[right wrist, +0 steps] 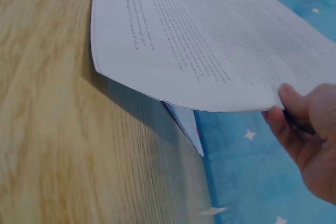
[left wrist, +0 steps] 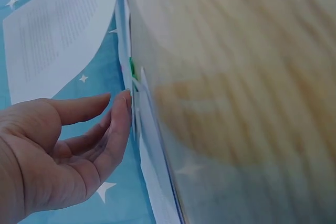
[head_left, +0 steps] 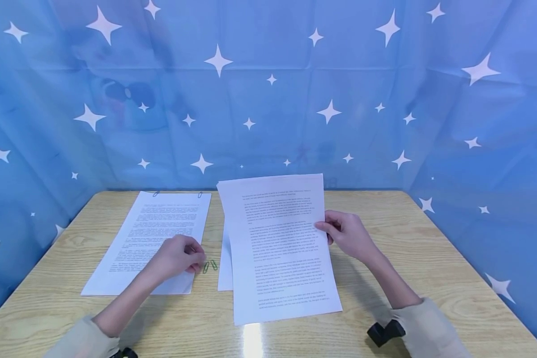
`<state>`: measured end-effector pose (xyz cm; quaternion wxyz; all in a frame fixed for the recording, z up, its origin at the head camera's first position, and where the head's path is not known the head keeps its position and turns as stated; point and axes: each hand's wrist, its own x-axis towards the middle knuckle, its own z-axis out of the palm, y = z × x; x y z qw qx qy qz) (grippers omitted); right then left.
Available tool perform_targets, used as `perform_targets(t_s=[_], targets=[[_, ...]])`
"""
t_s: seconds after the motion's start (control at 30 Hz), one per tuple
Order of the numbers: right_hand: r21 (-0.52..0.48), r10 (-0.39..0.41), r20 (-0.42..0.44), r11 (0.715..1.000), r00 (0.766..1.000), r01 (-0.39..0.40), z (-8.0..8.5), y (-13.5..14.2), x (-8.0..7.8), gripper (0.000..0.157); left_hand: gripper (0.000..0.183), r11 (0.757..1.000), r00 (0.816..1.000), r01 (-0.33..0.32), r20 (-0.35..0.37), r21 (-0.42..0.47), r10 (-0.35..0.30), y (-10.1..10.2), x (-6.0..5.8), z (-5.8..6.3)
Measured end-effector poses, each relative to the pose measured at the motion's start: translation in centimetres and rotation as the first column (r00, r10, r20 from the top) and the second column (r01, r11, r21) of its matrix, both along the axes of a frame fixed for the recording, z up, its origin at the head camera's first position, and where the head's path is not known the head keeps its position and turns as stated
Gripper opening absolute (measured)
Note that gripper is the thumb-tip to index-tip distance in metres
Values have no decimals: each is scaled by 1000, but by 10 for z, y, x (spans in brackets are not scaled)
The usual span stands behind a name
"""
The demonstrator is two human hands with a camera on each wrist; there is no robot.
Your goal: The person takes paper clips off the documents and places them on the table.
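My right hand (head_left: 346,236) pinches the right edge of several printed sheets (head_left: 279,248), lifted off the table with the text facing up. In the right wrist view, the thumb (right wrist: 293,100) lies on top and the fingers are below the paper. My left hand (head_left: 176,258) is over the lower right part of another printed stack (head_left: 147,219), beside two green paper clips (head_left: 210,266) on the table. In the left wrist view, its thumb and fingers are apart with nothing between them. Whether a fingertip touches the stack or table, I cannot tell.
Two paper clips (head_left: 200,195) sit on the top edge of the left stack. More white paper (head_left: 225,271) lies on the wooden table (head_left: 376,318), partly hidden under the lifted sheets. A blue curtain (head_left: 268,109) with white stars surrounds the table's back and sides.
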<state>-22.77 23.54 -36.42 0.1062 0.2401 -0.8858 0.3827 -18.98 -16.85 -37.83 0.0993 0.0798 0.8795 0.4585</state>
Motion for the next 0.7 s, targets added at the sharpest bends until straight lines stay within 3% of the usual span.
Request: perform_targets(t_s=[0.4, 0.7], targets=[[6, -3, -14, 1000, 1000, 3, 2, 0, 1, 11, 11, 999, 996, -20, -85, 29, 22, 0, -7, 12], [-5, -16, -14, 1000, 1000, 16, 3, 2, 0, 11, 14, 998, 978, -60, -196, 34, 66, 5, -12, 23]])
